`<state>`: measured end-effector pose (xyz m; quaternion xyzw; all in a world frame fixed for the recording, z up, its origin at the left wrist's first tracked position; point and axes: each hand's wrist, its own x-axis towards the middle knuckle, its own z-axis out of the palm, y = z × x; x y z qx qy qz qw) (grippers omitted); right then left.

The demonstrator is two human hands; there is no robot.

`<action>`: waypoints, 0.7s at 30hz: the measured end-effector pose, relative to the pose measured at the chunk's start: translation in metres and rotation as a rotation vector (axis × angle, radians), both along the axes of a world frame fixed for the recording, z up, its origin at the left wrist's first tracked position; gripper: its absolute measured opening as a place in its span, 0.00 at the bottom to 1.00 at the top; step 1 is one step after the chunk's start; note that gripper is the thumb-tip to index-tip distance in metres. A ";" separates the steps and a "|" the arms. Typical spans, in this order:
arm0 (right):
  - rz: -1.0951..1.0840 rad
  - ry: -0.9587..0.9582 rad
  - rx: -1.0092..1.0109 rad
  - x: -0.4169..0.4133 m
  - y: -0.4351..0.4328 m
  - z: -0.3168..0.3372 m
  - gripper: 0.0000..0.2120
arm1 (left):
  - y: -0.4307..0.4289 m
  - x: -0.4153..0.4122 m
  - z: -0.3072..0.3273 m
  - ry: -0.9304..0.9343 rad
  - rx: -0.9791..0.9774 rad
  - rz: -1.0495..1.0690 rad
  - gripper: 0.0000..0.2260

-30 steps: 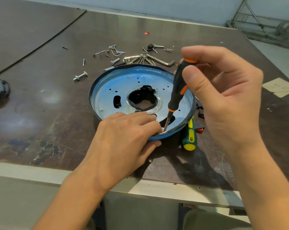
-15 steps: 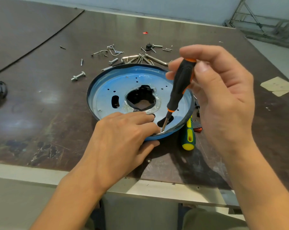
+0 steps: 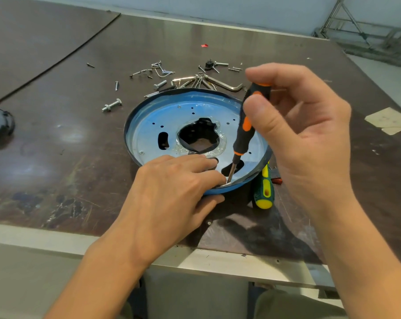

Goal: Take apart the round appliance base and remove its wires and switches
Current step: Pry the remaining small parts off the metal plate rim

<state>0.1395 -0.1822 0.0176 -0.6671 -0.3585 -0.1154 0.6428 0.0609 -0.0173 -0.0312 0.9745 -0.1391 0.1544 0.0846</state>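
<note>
Base [image 3: 194, 111] tilted on table [image 3: 56, 146], near rim gripped by left hand [image 3: 171, 192]. Screwdriver [image 3: 247, 125] pinched in right hand [image 3: 305, 139], tip at near rim. Screws [image 3: 112, 105] loose beyond base: likely partly stripped; wires, switches not seen, probably left.

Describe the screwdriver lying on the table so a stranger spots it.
Start at the blue round base on the brown table. A screwdriver lies partly hidden behind its right rim. Its handle is green and yellow, whereas the black and orange screwdriver is in the right hand.
</note>
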 end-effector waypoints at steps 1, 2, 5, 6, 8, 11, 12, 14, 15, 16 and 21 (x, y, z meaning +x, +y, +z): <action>-0.011 -0.015 0.000 0.000 0.000 0.000 0.12 | 0.000 0.000 0.000 0.000 0.001 0.001 0.10; -0.006 -0.028 -0.003 0.001 -0.001 0.001 0.13 | 0.000 0.000 0.000 0.000 0.001 0.002 0.10; 0.065 0.003 0.001 0.003 -0.002 -0.001 0.15 | 0.000 0.000 -0.001 0.009 -0.006 0.005 0.11; 0.086 0.037 0.025 0.003 -0.002 -0.001 0.15 | 0.000 0.000 -0.001 0.011 -0.008 0.006 0.11; 0.093 0.076 0.058 0.002 -0.001 -0.002 0.15 | 0.000 0.000 0.000 0.011 -0.009 0.004 0.11; 0.025 0.027 0.032 0.001 0.001 0.000 0.12 | 0.000 0.000 0.000 0.010 -0.001 0.005 0.11; 0.002 0.004 0.023 0.001 0.001 0.001 0.13 | 0.001 0.000 -0.001 0.010 -0.002 0.005 0.11; 0.015 0.007 0.026 0.002 -0.001 0.001 0.15 | 0.001 0.000 -0.001 0.013 -0.009 0.004 0.11; 0.037 0.032 0.037 0.002 -0.002 0.000 0.15 | 0.001 0.000 -0.002 0.016 -0.008 0.002 0.12; 0.055 0.063 0.058 0.003 -0.003 -0.001 0.16 | 0.001 0.001 -0.002 0.018 -0.004 0.000 0.12; 0.022 0.067 0.065 -0.001 0.000 0.000 0.13 | 0.001 0.001 -0.002 0.032 -0.003 0.001 0.12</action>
